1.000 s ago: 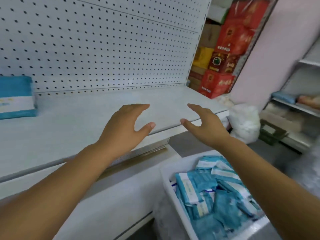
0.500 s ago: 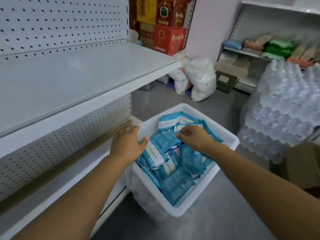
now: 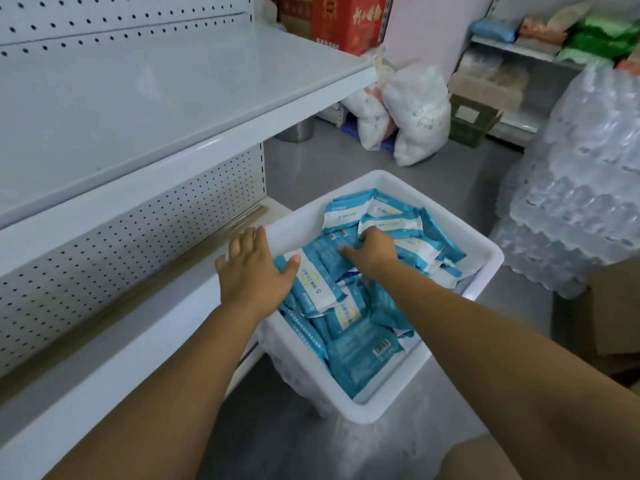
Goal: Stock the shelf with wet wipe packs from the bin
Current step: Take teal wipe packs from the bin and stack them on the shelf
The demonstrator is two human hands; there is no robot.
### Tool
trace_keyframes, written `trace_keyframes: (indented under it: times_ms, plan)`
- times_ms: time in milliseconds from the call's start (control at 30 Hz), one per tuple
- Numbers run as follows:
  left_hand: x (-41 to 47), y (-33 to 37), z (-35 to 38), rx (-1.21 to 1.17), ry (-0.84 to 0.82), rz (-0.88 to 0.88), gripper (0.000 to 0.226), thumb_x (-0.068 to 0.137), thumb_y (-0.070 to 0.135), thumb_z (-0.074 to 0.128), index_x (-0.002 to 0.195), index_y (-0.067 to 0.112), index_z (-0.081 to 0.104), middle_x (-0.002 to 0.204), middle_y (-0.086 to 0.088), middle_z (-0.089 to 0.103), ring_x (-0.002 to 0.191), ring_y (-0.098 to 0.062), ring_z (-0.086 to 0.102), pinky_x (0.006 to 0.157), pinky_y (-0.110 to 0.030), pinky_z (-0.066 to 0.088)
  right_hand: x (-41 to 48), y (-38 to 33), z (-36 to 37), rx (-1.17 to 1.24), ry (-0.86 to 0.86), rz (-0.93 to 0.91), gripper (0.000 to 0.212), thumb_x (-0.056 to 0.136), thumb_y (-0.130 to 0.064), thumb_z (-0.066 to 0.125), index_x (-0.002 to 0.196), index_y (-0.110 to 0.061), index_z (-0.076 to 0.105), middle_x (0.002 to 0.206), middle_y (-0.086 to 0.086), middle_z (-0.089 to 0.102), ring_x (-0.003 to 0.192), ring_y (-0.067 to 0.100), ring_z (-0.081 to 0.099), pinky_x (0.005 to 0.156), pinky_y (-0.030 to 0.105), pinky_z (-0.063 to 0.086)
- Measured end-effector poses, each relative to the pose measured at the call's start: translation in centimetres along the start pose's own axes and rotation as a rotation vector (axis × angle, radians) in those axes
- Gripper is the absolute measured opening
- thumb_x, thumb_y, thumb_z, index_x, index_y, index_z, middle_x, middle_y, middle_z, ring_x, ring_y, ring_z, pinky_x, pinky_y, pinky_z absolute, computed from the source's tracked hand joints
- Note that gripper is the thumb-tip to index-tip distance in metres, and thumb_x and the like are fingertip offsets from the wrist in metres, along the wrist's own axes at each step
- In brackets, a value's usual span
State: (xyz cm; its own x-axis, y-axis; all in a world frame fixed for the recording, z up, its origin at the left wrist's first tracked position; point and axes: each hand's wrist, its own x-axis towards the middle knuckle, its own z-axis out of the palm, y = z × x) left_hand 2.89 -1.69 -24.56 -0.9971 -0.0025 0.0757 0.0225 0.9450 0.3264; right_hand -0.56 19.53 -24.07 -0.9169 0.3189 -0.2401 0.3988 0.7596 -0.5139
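A white plastic bin (image 3: 388,408) stands on the grey floor beside the shelving, filled with several blue-and-white wet wipe packs (image 3: 362,358). My left hand (image 3: 252,271) lies flat over the bin's left rim with fingers spread, its thumb touching the end of one pack (image 3: 315,289). My right hand (image 3: 374,251) is in the middle of the bin, its fingers curled down around a dark blue pack (image 3: 332,258); the fingertips are hidden in the pile. The white upper shelf (image 3: 166,98) is bare in this view. The lower shelf (image 3: 131,344) is bare too.
White pegboard backs both shelves. Shrink-wrapped stacks of water bottles (image 3: 575,188) stand to the right of the bin. White sacks (image 3: 412,112), a green box (image 3: 472,121) and red cartons (image 3: 349,19) sit further back. Another stocked shelf (image 3: 540,32) is at the far right.
My view swung from the upper shelf down to the bin. Both hands dropped from above the shelf into the bin, and the right hand has curled onto a pack.
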Motion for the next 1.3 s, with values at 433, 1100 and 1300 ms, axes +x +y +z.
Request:
trace_keyframes:
  times_ms: [433,1100,1300]
  plan:
    - [0.2,0.3,0.0,-0.080,0.020,-0.043,0.075,0.094,0.063,0.044,0.151,0.018,0.028,0.160,-0.003,0.030,0.145,-0.025,0.026,0.111,-0.051,0.029,1.2,1.7,0.3,0.558,-0.021,0.152,0.050,0.079,-0.023,0.086,0.119,-0.003,0.064,0.109,0.009,0.068,0.091,0.023,0.068,0.082,0.036,0.059]
    - [-3.4,7.8,-7.4,-1.562,-0.699,-0.338,0.057,0.084,0.064,0.063,0.120,0.019,0.065,0.111,-0.011,0.075,0.102,-0.031,0.073,0.094,-0.054,0.054,-12.5,0.8,-5.6,0.679,0.072,-0.488,0.026,0.085,-0.013,0.078,0.109,-0.022,0.073,0.104,-0.009,0.069,0.093,0.001,0.065,0.083,0.019,0.051]
    - [-4.2,6.1,-8.2,-1.727,-0.550,-0.429,0.041,0.095,0.042,0.063,0.123,0.011,0.062,0.106,-0.018,0.075,0.098,-0.034,0.073,0.089,-0.053,0.057,-14.2,-0.6,-5.8,0.726,-0.228,-0.562,0.037,0.083,-0.026,0.073,0.117,-0.011,0.072,0.115,-0.001,0.074,0.112,0.015,0.068,0.099,0.031,0.053]
